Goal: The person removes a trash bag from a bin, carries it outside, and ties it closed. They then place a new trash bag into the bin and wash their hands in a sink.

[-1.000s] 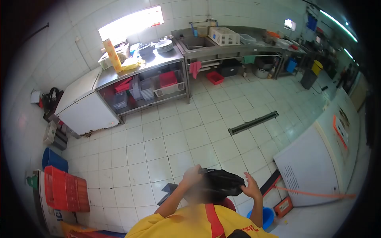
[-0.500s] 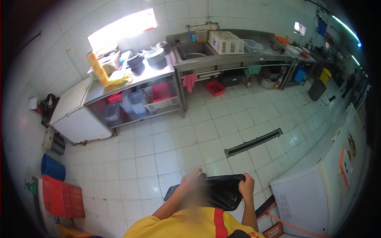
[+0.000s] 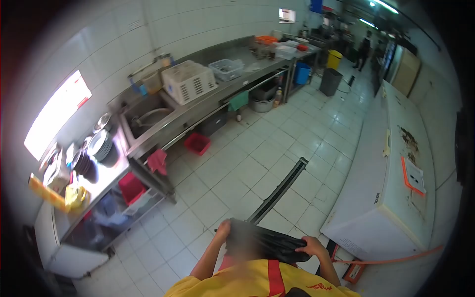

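In front of the yellow shirt I see a shiny black plastic bag (image 3: 277, 243), stretched out between both hands at waist height. My left hand (image 3: 224, 231) is closed at its left end, partly beside a blurred patch. At the right end my right hand (image 3: 311, 246) pinches the edge, thumb on top. A blur hides part of the bag's left half, so whether something is inside or under it cannot be made out.
Left, a steel table holds stacked bowls (image 3: 100, 144). Beyond is a sink (image 3: 148, 121) with a white crate (image 3: 189, 81). A floor drain (image 3: 279, 190) lies ahead. A white chest freezer (image 3: 381, 198) stands right. Bins (image 3: 330, 81) and a person (image 3: 363, 51) are farther back.
My view has swung to the right, bringing the freezer and the far aisle into fuller sight. The bag has turned with me, and both hands still grip it.
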The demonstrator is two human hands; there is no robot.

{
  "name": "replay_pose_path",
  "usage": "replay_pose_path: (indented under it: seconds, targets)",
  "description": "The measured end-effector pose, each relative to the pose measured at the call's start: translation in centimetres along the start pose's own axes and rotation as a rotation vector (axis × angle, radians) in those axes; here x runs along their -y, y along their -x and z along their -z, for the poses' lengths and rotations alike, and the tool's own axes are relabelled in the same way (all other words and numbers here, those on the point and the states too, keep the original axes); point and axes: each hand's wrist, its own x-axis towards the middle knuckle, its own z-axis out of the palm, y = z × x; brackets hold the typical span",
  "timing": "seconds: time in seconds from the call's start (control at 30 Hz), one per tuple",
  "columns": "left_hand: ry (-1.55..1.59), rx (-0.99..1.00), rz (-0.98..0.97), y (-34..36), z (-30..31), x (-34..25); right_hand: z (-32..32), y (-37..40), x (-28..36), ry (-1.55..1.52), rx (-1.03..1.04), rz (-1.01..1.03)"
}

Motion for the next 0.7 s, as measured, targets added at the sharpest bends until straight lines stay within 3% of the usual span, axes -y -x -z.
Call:
replay_pose_path:
  seconds: [0.07,0.13,0.17,0.23,0.27,0.3,0.33,0.37,0.43,0.47,0.53,0.57,0.63,0.67,0.7]
  targets:
    - [0.034,-0.007,-0.033,-3.2,-1.3,-7.1,-0.9,-1.5,-1.7,0.040,0.028,-0.138]
    - [-0.504,0.132,-0.481,-5.6,-3.4,-12.2,-2.1,-3.3,-4.4,-0.108,-0.256,-0.291]
    - [-0.507,0.134,-0.483,-6.9,-4.5,-13.8,-2.4,-4.4,-5.6,-0.112,-0.259,-0.292]
    - [-0.588,0.407,-0.624,-9.1,-6.7,-16.3,-2.0,-6.7,-7.9,-0.519,-0.677,-0.567]
    - [-0.743,0.494,-0.485,-9.2,-7.6,-18.2,-1.0,-8.1,-9.3,-0.512,-0.672,-0.559]
    - [-0.735,0.484,-0.478,-10.7,-8.5,-18.0,0.2,-9.2,-10.8,-1.024,-0.772,-0.473]
    - [-0.977,0.472,-0.502,-12.4,-9.2,-16.7,2.0,-10.6,-11.8,-1.536,-0.838,-0.359]
    - [-1.216,0.462,-0.510,-13.5,-10.0,-14.9,4.0,-11.6,-12.5,-1.521,-0.820,-0.365]
    - [-1.320,0.313,-0.347,-15.9,-10.4,-11.2,9.1,-14.3,-13.5,-1.994,-0.840,-0.520]
    - [-1.311,0.295,-0.323,-18.2,-10.1,-10.0,9.6,-16.5,-16.7,-2.009,-0.747,-0.321]
    - [-0.539,0.489,-0.201,-20.4,-9.8,-7.4,13.9,-20.1,-15.1,-1.828,-0.662,-0.401]
    - [-0.529,0.455,-0.185,-20.9,-10.1,-8.6,15.9,-22.6,-13.8,-1.669,-0.617,-0.443]
    - [0.063,0.184,0.170,-20.9,-9.8,-11.0,17.8,-27.5,-13.3,-1.559,-0.488,-0.394]
    - [0.298,0.000,0.337,-21.8,-9.3,-11.4,19.6,-29.6,-11.5,-1.445,-0.239,-0.233]
    - [0.306,-0.023,0.350,-22.0,-8.5,-13.1,21.1,-31.3,-10.1,-1.315,-0.004,-0.072]
